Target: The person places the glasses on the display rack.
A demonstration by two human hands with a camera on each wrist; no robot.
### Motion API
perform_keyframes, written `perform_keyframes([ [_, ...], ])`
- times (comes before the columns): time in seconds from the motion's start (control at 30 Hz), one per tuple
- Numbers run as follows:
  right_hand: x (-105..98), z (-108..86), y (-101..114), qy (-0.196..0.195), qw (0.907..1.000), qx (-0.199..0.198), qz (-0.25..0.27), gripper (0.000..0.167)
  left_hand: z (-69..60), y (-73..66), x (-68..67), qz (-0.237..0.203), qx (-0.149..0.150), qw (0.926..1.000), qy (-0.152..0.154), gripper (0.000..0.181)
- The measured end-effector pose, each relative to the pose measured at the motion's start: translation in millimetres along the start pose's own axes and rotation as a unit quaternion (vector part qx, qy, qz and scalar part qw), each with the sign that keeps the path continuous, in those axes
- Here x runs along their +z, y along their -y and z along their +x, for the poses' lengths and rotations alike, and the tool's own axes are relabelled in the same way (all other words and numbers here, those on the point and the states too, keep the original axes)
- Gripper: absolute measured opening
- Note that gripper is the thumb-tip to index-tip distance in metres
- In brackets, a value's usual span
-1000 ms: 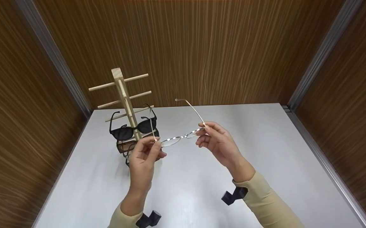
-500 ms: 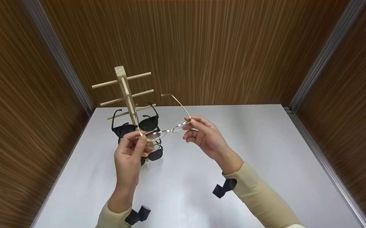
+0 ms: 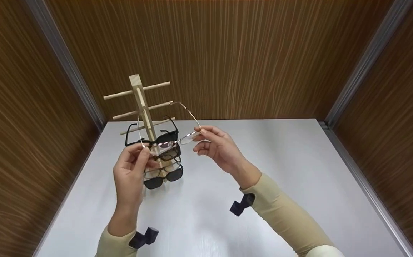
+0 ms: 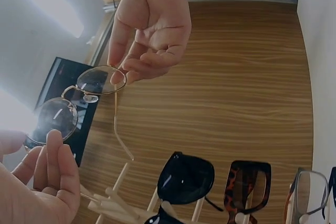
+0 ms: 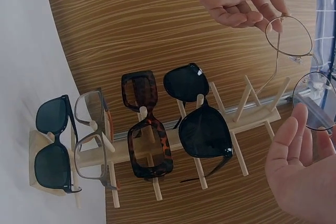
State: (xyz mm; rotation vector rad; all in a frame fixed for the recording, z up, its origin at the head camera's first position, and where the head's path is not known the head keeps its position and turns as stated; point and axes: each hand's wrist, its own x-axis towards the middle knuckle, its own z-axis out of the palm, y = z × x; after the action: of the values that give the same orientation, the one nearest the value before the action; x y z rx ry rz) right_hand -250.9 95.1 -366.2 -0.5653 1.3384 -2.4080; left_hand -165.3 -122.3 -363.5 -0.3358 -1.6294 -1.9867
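Observation:
Thin gold wire-rimmed eyeglasses (image 3: 189,137) with clear round lenses are held up by both hands, temples unfolded and pointing away. My left hand (image 3: 129,175) pinches the left end of the frame near the hinge. At the opposite hinge, my right hand (image 3: 224,151) does the same between thumb and fingers. Behind the eyeglasses rises a wooden display stand (image 3: 135,81) with crosswise pegs. Black sunglasses (image 5: 207,132), tortoiseshell glasses (image 5: 152,166), grey clear-lens glasses (image 5: 102,169) and dark-lens sunglasses (image 5: 52,166) hang on its lower pegs. In the head view the left hand partly hides them.
The stand is on a white table (image 3: 281,171) at its left side. Wood-grain panels (image 3: 245,57) enclose the back and both sides, joined by metal corner rails (image 3: 367,50). The upper pegs (image 3: 156,85) stick out on both sides.
Both hands have carried the eyeglasses to the left and slightly up, so they now overlap the stand in the head view. The grip at both hinges stays the same.

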Motion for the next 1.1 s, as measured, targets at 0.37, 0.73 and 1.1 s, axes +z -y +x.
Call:
perform_keyframes([
  [0.37,16,30.9,-1,-0.019,0.9992,0.011,-0.034,0.023,21.5,2.1,-17.6,0.052,-0.039,0.9965,-0.052,0.024],
  [0.73,32,59.4,-1,-0.060,0.9956,0.036,-0.062,0.020,45.3,2.9,-33.2,0.107,-0.063,0.9894,-0.075,0.027],
  [1.1,39,79.0,-5,-0.094,0.9908,0.073,-0.066,0.018,65.8,10.5,-39.7,0.087,-0.115,0.9840,-0.104,0.021],
])
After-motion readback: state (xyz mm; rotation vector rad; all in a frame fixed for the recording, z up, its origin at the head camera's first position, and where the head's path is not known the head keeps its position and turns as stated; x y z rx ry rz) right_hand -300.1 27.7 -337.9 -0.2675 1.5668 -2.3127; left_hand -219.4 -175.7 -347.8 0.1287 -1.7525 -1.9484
